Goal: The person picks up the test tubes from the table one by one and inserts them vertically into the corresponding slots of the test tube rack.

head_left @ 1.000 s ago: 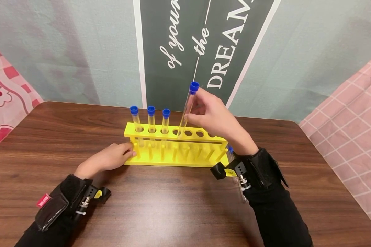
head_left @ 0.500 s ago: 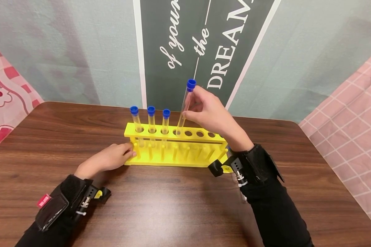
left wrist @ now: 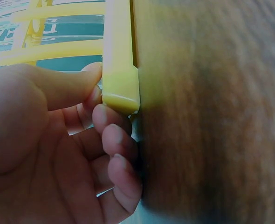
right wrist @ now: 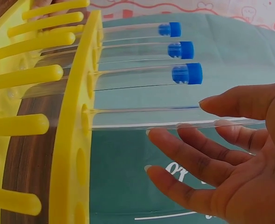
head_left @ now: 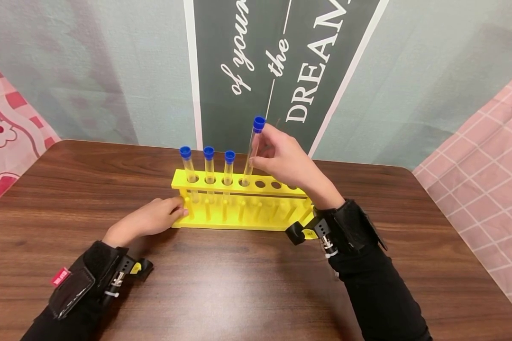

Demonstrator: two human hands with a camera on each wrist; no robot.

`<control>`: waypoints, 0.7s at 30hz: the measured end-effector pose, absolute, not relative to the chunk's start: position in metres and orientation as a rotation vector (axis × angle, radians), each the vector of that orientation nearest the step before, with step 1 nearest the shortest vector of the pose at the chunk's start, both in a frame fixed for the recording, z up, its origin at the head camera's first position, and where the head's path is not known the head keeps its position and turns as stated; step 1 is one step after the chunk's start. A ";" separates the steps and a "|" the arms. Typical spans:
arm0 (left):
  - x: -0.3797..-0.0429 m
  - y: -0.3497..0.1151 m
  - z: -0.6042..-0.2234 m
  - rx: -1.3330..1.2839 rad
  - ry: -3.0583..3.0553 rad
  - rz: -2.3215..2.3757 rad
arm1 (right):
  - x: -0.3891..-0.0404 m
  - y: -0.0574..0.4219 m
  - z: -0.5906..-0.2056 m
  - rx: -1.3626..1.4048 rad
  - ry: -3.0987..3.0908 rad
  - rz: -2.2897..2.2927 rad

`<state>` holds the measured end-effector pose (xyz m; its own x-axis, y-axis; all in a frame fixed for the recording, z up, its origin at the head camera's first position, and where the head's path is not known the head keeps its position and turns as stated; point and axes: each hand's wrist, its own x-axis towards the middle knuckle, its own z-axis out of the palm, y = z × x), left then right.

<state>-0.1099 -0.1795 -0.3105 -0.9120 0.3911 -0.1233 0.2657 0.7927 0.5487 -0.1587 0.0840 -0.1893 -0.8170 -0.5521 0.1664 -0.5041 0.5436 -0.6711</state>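
Note:
A yellow test tube rack (head_left: 243,225) stands on the table. Three clear test tubes with blue caps, such as the middle test tube (head_left: 209,166), occupy the holes at its left end. My right hand (head_left: 283,156) pinches another blue-capped test tube (head_left: 256,137) between thumb and fingers. This tube leans slightly to the right, and its lower end is at the fourth hole; in the right wrist view the tube (right wrist: 142,119) lines up with that hole. My left hand (head_left: 160,215) grips the rack's left end, with thumb and fingertips on the base end (left wrist: 121,88) in the left wrist view.
Beneath my right forearm, a small part of a clear tube (head_left: 336,273) shows on the wooden table (head_left: 222,284). Slanted yellow pegs (right wrist: 23,123) stick up along the rack's base. A lettered curtain (head_left: 153,71) hangs behind the table.
My right hand has carried the test tube left and slightly down, so its lower end has come to the fourth hole. The left hand and rack have stayed put.

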 end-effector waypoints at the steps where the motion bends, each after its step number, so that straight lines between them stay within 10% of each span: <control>1: -0.110 -0.180 -0.311 0.511 2.752 0.792 | -0.159 0.084 -0.190 -0.927 2.705 -1.133; 21: -0.110 -0.179 -0.309 0.504 2.761 0.784 | -0.167 0.084 -0.203 -0.940 2.687 -1.010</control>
<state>-0.1104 -0.1788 -0.3089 -0.9151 0.3844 -0.1219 0.2631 0.7981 0.5420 -0.1667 0.0835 -0.2035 -0.7997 -0.5920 0.1002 -0.5113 0.5841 -0.6304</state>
